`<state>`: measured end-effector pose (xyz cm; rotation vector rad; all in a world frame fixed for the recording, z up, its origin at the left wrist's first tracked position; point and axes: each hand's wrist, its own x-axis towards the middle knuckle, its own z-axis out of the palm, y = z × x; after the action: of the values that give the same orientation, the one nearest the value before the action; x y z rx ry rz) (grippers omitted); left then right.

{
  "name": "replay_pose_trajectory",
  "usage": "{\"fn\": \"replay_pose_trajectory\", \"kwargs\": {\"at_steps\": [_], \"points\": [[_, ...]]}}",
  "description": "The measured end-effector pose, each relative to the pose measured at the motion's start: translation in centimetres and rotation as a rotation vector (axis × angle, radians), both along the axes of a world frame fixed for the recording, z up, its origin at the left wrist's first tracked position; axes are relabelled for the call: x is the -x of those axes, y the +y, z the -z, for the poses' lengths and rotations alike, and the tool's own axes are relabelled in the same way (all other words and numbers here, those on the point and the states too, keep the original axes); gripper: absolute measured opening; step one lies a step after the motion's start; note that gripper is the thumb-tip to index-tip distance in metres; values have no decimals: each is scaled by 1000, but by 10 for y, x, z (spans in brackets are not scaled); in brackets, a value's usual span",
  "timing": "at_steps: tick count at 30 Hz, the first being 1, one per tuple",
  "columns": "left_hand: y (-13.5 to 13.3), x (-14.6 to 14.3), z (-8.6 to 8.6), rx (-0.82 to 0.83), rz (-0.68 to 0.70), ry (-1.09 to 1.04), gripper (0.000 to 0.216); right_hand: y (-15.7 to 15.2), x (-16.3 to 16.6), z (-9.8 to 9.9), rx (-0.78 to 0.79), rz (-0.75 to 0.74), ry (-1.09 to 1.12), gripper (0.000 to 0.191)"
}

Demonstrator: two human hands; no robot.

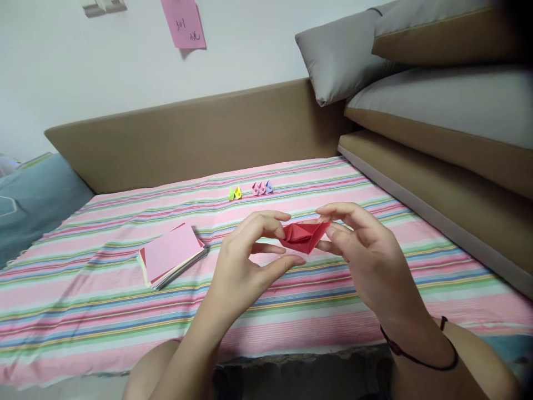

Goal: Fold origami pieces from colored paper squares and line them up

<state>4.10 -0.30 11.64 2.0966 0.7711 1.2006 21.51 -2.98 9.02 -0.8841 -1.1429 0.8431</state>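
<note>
A folded red paper boat (303,236) is held up between my two hands, above the striped cloth. My left hand (250,255) has its fingers at the boat's left end, with the thumb stretched out below it. At the right end, my right hand (362,250) pinches the pointed corner between thumb and fingers. Part of each tip is covered by my fingertips. Beyond my hands stand small folded paper pieces: a green and yellow pair (235,193) and a pink and purple row (262,188).
A stack of coloured paper sheets (175,253) lies to the left on the striped cloth (104,289). Behind runs a brown backrest (200,133). Grey and brown cushions (437,105) are piled at the right, and a pink note (184,25) hangs on the wall.
</note>
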Motion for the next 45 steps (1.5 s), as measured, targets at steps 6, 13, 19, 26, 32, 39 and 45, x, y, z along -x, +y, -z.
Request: {"fn": "replay_pose_trajectory", "kwargs": {"at_steps": [6,13,19,26,32,39,45], "points": [[2,3,1,-250,-73,84,20,-6,-1,-7,-90,-33,-157,26],[-1,5,1,-467,-131,102,20,-13,-2,-11,-176,-11,-233,28],[0,6,3,-477,-121,51,21,-17,-2,-13,-151,-57,-169,24],[4,5,1,-416,-77,117,16,-18,-12,-15,-185,-50,-332,23],[4,6,2,-371,-83,158,14,-17,-21,-17,-235,12,-601,16],[6,7,-1,-448,-36,204,14,-13,-25,-18,-372,43,-822,19],[3,9,-2,-465,-31,257,20,-14,-25,-16,-468,73,-878,23]]}}
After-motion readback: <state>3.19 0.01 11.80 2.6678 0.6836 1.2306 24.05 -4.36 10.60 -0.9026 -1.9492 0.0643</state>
